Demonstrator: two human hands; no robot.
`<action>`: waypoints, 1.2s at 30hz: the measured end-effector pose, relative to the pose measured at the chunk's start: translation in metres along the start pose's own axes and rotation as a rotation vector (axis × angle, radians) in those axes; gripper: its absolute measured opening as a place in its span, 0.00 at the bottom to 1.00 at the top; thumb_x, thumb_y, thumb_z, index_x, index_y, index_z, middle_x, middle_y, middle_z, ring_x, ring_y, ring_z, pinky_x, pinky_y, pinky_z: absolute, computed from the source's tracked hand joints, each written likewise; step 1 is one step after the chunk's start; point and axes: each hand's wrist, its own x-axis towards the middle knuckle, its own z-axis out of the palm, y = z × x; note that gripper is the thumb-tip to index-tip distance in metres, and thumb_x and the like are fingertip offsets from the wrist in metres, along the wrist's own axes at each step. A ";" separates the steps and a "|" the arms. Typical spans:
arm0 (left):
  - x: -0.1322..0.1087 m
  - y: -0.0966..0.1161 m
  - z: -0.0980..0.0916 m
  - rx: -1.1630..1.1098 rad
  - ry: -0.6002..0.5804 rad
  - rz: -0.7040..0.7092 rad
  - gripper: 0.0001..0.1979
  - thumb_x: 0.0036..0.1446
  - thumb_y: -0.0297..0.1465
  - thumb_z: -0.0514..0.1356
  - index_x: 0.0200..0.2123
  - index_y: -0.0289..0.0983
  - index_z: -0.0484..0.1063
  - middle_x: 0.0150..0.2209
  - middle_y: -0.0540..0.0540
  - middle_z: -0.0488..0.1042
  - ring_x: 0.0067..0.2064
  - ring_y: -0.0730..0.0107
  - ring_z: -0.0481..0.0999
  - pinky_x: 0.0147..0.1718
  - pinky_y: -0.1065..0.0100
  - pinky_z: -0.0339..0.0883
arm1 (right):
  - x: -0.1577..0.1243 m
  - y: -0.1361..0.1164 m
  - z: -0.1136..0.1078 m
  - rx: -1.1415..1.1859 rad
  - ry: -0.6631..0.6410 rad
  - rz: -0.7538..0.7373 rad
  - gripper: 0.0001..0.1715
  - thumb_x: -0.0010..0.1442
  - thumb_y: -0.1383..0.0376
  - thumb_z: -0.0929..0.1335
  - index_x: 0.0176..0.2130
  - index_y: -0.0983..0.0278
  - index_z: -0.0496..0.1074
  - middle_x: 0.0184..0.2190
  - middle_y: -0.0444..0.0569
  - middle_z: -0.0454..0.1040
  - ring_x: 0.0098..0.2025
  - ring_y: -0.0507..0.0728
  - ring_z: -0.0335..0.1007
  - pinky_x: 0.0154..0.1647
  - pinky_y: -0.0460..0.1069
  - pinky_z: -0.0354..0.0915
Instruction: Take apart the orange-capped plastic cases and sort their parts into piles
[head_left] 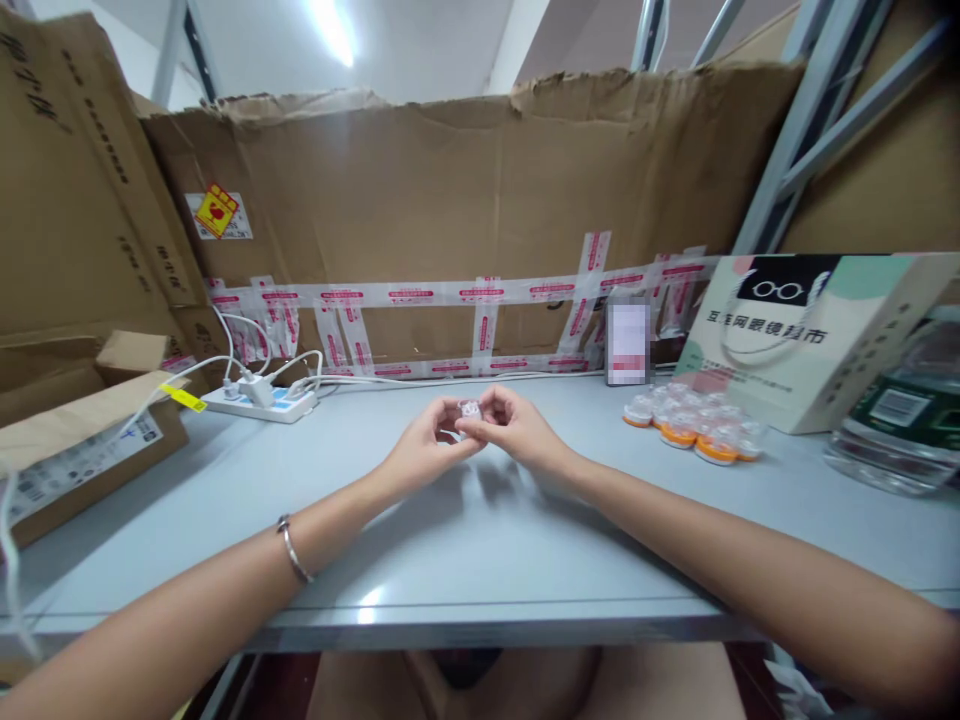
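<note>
Just above the middle of the grey tabletop (420, 555), my two hands meet around one small whitish piece (470, 410) with dark marks on its face. Its exact kind is too small to make out. My left hand (431, 440) pinches it from the left side, fingers curled behind. From the right, my right hand (517, 425) grips it too, with the thumb across its lower front. The fingers partly cover the piece. To the right of my hands lies a cluster of small clear plastic cases (694, 420), some with orange bases.
A phone (628, 342) leans against the cardboard backing (420, 210). Further right stand a paper bag (810, 340) and a large water bottle (900, 410). On the left are a power strip (289, 405) with white cables and an open cardboard box (97, 450).
</note>
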 end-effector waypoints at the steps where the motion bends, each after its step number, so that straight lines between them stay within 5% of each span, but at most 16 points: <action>1: -0.008 0.009 0.003 0.001 0.065 -0.010 0.18 0.46 0.34 0.62 0.40 0.35 0.63 0.38 0.45 0.71 0.36 0.70 0.71 0.35 0.69 0.64 | -0.004 -0.010 0.001 0.061 -0.004 -0.004 0.22 0.42 0.53 0.72 0.26 0.62 0.58 0.19 0.35 0.55 0.21 0.47 0.50 0.23 0.44 0.49; 6: -0.054 0.037 0.016 0.076 0.257 -0.130 0.16 0.43 0.39 0.64 0.31 0.34 0.67 0.29 0.48 0.71 0.31 0.70 0.70 0.29 0.70 0.62 | -0.026 -0.038 0.008 0.236 -0.065 0.013 0.26 0.39 0.53 0.73 0.24 0.62 0.56 0.19 0.35 0.59 0.22 0.47 0.55 0.23 0.44 0.51; 10: -0.079 0.033 0.031 0.175 0.428 -0.139 0.13 0.44 0.37 0.63 0.32 0.35 0.68 0.30 0.48 0.71 0.33 0.69 0.70 0.30 0.71 0.61 | -0.034 -0.031 0.017 0.258 -0.197 0.146 0.27 0.37 0.50 0.73 0.24 0.63 0.57 0.18 0.36 0.61 0.20 0.46 0.55 0.21 0.43 0.50; 15: -0.083 0.027 0.043 0.265 0.531 -0.145 0.14 0.43 0.38 0.64 0.28 0.35 0.68 0.24 0.51 0.69 0.26 0.72 0.67 0.25 0.72 0.59 | -0.037 -0.020 0.021 0.241 -0.274 0.224 0.29 0.37 0.47 0.72 0.24 0.63 0.57 0.16 0.36 0.61 0.17 0.45 0.54 0.18 0.43 0.48; 22: -0.085 0.027 0.042 0.168 0.501 -0.070 0.11 0.50 0.35 0.59 0.35 0.35 0.70 0.31 0.46 0.75 0.32 0.69 0.72 0.32 0.71 0.65 | -0.035 -0.022 0.015 0.356 -0.245 0.220 0.33 0.46 0.37 0.61 0.27 0.65 0.64 0.14 0.39 0.63 0.16 0.47 0.56 0.21 0.45 0.53; 30: -0.085 0.027 0.041 -0.047 0.368 -0.062 0.14 0.54 0.37 0.56 0.41 0.36 0.71 0.39 0.45 0.75 0.41 0.64 0.74 0.41 0.69 0.67 | -0.033 -0.021 0.010 0.382 -0.239 0.219 0.30 0.47 0.41 0.64 0.27 0.66 0.67 0.15 0.40 0.63 0.18 0.47 0.56 0.24 0.46 0.54; 36: -0.089 0.022 0.038 -0.312 0.473 -0.147 0.26 0.50 0.41 0.59 0.50 0.35 0.63 0.36 0.44 0.75 0.34 0.66 0.75 0.38 0.65 0.69 | -0.032 -0.025 0.006 0.451 -0.133 0.277 0.29 0.50 0.43 0.62 0.36 0.64 0.66 0.18 0.41 0.65 0.19 0.50 0.57 0.23 0.47 0.55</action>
